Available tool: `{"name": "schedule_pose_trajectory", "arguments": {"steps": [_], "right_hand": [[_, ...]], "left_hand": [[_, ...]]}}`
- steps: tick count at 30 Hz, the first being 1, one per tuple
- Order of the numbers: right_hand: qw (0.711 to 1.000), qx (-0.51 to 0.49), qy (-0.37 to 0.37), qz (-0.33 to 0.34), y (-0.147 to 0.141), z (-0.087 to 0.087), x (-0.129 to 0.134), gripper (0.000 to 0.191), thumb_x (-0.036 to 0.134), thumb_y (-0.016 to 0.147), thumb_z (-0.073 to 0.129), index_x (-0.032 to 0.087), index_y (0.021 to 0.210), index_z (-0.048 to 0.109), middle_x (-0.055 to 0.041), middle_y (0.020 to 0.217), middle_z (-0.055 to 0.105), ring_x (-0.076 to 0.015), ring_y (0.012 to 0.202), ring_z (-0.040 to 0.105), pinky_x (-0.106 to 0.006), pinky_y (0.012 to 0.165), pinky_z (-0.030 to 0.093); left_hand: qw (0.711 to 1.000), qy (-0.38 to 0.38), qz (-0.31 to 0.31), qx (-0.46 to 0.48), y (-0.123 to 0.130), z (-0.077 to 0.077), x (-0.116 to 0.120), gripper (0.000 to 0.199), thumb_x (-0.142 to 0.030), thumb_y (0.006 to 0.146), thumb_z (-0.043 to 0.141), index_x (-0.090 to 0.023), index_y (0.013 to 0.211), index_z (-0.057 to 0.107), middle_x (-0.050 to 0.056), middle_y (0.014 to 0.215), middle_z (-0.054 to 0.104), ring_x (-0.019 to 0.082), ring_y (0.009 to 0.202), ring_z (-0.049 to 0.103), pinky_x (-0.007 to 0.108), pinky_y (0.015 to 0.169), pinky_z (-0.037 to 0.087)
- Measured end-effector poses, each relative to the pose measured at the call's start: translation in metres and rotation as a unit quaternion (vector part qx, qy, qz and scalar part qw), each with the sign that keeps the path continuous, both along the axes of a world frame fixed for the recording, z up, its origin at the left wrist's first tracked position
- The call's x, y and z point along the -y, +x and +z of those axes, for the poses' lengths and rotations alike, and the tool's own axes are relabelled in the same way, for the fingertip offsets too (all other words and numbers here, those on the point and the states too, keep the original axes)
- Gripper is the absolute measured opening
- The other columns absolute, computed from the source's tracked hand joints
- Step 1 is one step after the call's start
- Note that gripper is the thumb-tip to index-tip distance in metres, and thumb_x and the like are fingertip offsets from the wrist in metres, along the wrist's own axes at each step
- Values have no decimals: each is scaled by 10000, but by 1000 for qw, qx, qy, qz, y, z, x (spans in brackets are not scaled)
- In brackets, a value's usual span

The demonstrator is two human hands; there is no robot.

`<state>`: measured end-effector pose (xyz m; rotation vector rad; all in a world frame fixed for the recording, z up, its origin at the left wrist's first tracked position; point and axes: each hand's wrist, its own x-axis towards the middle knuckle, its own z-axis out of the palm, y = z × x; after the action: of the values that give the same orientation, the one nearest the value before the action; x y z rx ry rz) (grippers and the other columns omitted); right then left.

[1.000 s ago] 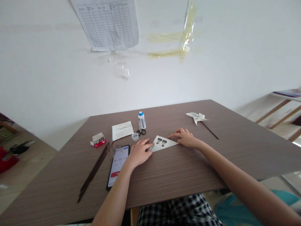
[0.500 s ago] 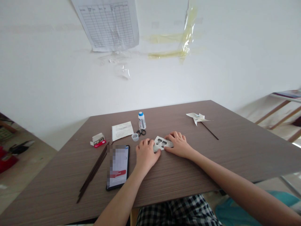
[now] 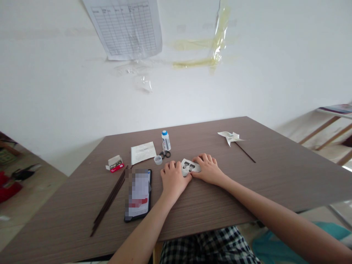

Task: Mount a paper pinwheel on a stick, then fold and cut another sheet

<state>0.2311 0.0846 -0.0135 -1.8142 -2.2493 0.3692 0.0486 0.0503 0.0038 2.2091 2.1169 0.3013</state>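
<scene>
Both hands have drawn closer together over the folded paper (image 3: 190, 167) since the first picture, with the left hand (image 3: 175, 179) shifted toward the right hand (image 3: 210, 170). The paper lies flat on the table (image 3: 200, 205) between them, dark printed figures facing up. Its long axis runs roughly left to right across the table, and both ends are partly covered by fingers. Each hand has its thumb apart from its fingers and presses down on the paper rather than clamping it; the thumbs nearly meet at the near edge.

Left of the hands, a small red-and-white box (image 3: 116, 166) stands with its flap up, holding small metallic pieces too tiny to identify. A white bottle (image 3: 166, 142) stands upright, its blue cap on, behind the scissors (image 3: 165, 154). Beside these sits a small translucent cup (image 3: 158, 160); its contents cannot be made out.
</scene>
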Motion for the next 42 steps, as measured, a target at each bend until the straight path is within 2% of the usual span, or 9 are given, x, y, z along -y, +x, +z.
{"name": "schedule_pose_trajectory", "arguments": {"steps": [11,19,28,33,42], "right_hand": [[1000,-5,-18,12,9,0,-6,582,490,1006,794,346,1567,743,-143,1644,633,-410,1577,520,-556,1319,397],[999,1,-31,17,23,1,-11,582,489,1009,769,409,1586,755,-139,1641,617,-434,1575,499,-615,1309,382],[998,11,-60,17,37,7,-16,620,430,1008,746,444,1627,729,-126,1691,599,-433,1598,495,-650,1322,379],[997,16,-67,19,41,10,-18,633,414,999,740,471,1629,731,-125,1699,602,-451,1599,498,-676,1305,400],[997,7,-69,37,50,10,-22,631,362,993,743,507,1606,756,-101,1700,619,-434,1622,490,-679,1326,399]], "left_hand": [[999,-20,-20,28,-10,1,-2,331,-412,1072,766,-247,1355,809,200,1559,732,478,1475,637,626,1209,539],[997,-47,-46,43,-28,1,-5,298,-278,1061,746,-300,1350,816,112,1624,719,403,1539,618,557,1265,533],[987,-82,-110,85,-57,-2,-18,480,-159,1030,749,-272,1490,820,115,1780,645,351,1672,569,517,1408,440],[982,-93,-142,87,-65,-2,-21,573,-135,1016,719,-295,1560,803,109,1815,619,363,1697,553,564,1444,403],[972,-110,-188,93,-83,-7,-28,671,-114,998,675,-309,1636,746,99,1877,544,353,1757,484,586,1467,356]]}}
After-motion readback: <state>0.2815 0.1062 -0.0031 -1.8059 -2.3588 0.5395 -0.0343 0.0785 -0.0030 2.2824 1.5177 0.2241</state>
